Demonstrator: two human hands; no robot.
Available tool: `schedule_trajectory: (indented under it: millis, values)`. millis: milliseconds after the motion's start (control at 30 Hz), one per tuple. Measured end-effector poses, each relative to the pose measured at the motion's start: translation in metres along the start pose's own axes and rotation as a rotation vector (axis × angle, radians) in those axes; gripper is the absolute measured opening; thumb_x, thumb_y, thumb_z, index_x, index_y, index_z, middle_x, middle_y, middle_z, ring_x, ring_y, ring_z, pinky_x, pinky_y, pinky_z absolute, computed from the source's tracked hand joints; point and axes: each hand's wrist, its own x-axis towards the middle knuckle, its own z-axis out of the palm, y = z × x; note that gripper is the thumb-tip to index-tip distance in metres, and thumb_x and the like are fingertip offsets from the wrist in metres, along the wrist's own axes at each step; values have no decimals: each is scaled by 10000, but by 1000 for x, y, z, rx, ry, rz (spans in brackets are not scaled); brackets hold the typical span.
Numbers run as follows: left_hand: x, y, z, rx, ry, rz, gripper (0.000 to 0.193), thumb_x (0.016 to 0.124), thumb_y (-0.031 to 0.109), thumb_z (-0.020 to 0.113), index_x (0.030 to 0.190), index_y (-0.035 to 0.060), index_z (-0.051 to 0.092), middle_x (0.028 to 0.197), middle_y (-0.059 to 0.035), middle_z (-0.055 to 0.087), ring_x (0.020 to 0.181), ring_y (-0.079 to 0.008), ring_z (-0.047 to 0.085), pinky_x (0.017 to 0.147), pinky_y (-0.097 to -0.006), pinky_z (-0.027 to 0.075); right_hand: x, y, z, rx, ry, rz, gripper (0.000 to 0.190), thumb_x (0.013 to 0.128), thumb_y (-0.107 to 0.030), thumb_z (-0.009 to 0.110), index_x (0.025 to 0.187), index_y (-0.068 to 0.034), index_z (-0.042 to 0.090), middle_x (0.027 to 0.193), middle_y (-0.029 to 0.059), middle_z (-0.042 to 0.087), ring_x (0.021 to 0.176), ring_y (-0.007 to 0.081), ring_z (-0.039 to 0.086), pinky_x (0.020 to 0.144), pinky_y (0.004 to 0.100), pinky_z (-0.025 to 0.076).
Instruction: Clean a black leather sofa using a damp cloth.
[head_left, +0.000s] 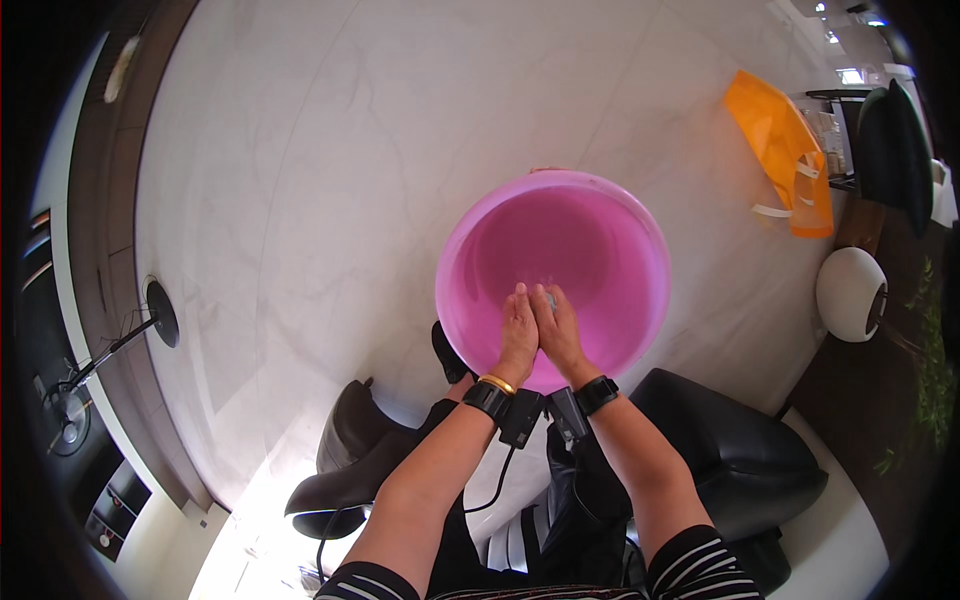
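Below me, the pink plastic bucket (551, 367) rests on the floor with its wide mouth facing up. My left hand (517, 330) and my right hand (559, 330) are side by side over its near part, pressed against each other with thumbs on top. A small bit of something grey-blue (552, 301), perhaps cloth, shows at the fingers of my right hand. The rest of it is hidden, and so is the inside of my left hand. Faint blurred specks, possibly water, show just beyond my fingertips.
A pale marble-look floor (337, 187) surrounds the bucket. Dark leather seating (735, 442) is close on my right, and a brown leather piece (356, 457) on my left. An orange bag (780, 142) lies far right, beyond a white round pot (847, 292). A black stand base (163, 315) is far left.
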Motion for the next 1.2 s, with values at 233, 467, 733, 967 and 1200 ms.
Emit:
schedule_trajectory:
  millis: [233, 467, 733, 967, 1200]
  values:
    - [19, -10, -4, 542, 172, 371, 412, 998, 376, 381, 1032, 11, 570, 954, -259, 621, 886, -435, 595, 764, -458, 479, 12, 16, 4, 177, -3, 143, 367, 983, -315, 468, 858, 9, 586, 698, 73, 564, 649, 180, 514, 617, 338, 422]
    - [45, -3, -39, 980, -106, 551, 342, 961, 326, 477, 1031, 0, 551, 939, -270, 594, 901, -465, 571, 773, -476, 481, 21, 8, 10, 275, -164, 746, 367, 972, -380, 458, 983, -44, 606, 731, 65, 584, 619, 189, 561, 511, 322, 442]
    - [62, -11, -58, 781, 206, 374, 697, 889, 410, 607, 1349, -64, 383, 1317, -296, 450, 1242, -404, 437, 1023, -432, 374, 86, 157, -14, -359, 123, -11, 402, 865, -150, 524, 1253, -47, 542, 1189, 250, 571, 1142, 406, 526, 973, 470, 412]
    - [48, -3, -41, 224, -174, -64, 624, 924, 412, 580, 1390, 34, 409, 1387, -143, 453, 1284, -239, 399, 1035, -390, 325, 127, 222, -17, -728, -84, -173, 460, 832, -174, 588, 1274, -53, 541, 1244, 224, 566, 1145, 388, 544, 964, 434, 434]
    - [53, -24, -77, 119, -280, -7, 607, 925, 426, 571, 1381, 49, 436, 1331, -121, 499, 1223, -266, 452, 1017, -378, 354, 85, 138, -12, -229, -185, 231, 407, 847, -152, 626, 1238, -58, 564, 1133, 128, 637, 1035, 256, 615, 899, 352, 473]
